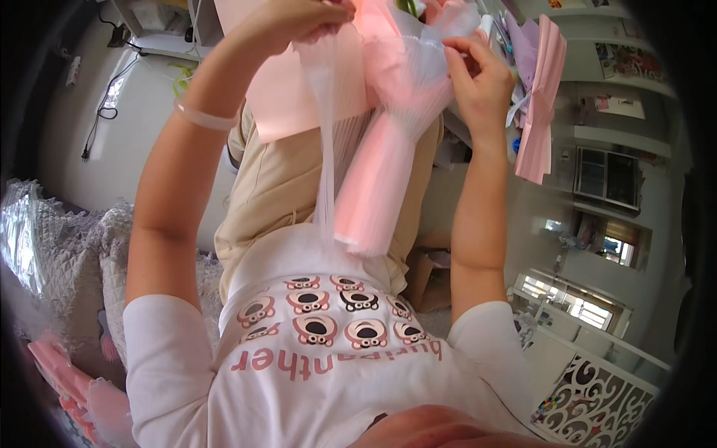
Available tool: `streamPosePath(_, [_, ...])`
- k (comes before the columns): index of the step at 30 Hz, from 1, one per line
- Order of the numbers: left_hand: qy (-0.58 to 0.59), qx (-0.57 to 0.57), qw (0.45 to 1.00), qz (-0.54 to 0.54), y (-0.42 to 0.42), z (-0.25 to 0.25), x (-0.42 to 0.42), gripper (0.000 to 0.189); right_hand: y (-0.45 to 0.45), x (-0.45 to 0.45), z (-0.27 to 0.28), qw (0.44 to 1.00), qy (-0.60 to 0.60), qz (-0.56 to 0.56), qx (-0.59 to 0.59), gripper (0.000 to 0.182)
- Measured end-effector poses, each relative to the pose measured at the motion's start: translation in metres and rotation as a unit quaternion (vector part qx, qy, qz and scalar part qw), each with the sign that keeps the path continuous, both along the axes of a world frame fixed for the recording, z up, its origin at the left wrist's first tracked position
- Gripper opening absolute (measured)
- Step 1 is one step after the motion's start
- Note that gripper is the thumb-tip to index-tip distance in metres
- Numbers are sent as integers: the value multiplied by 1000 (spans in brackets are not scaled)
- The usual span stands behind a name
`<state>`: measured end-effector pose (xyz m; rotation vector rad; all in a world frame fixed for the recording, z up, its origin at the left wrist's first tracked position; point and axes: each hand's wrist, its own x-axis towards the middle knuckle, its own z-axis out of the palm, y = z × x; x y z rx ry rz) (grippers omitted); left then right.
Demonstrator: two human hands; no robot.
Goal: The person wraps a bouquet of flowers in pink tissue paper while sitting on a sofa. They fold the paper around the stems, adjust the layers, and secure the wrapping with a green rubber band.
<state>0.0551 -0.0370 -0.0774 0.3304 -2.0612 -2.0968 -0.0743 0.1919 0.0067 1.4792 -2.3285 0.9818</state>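
Observation:
A bouquet wrapped in pink paper (367,185) lies along my lap, its gathered tail pointing toward my shirt. Pleated sheer white mesh (417,92) covers the wrap, and a loose strip of mesh (325,145) hangs beside it. My left hand (325,19) pinches the top of that loose strip, partly cut off by the upper picture edge. At the bouquet's right side, the thumb and forefinger of my right hand (479,75) pinch the upper edge of the mesh. A green leaf (407,7) shows among the wrapping at the top.
A flat pink paper sheet (285,103) lies under my left hand, over my beige trousers (269,179). Another pink and lilac wrapped bouquet (540,106) is at the right. A black power cord (103,112) trails on the floor. A quilted grey cover (73,263) is at left.

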Motion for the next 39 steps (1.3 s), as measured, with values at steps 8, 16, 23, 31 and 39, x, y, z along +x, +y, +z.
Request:
streamPosePath(8, [36,184,982,1,61,45,-24,18,14,22,-42,961,-235,76,-122,14])
streamPosePath(16, [85,112,987,-75,80,62,-32,31,15,35,-32,968,-220,-21,-115,29])
streamPosePath(23, [73,-288,952,70,30,24,-27,21,19,19,-53,964,-183,-72,-178,14])
streamPosePath(31, [-11,-270,963,-21,41,26,-38,26,16,2,-73,882,-283,-49,-374,13])
streamPosePath(39, [-153,-282,939,-126,30,51,-42,31,22,-5,-76,910,-203,-133,-335,12])
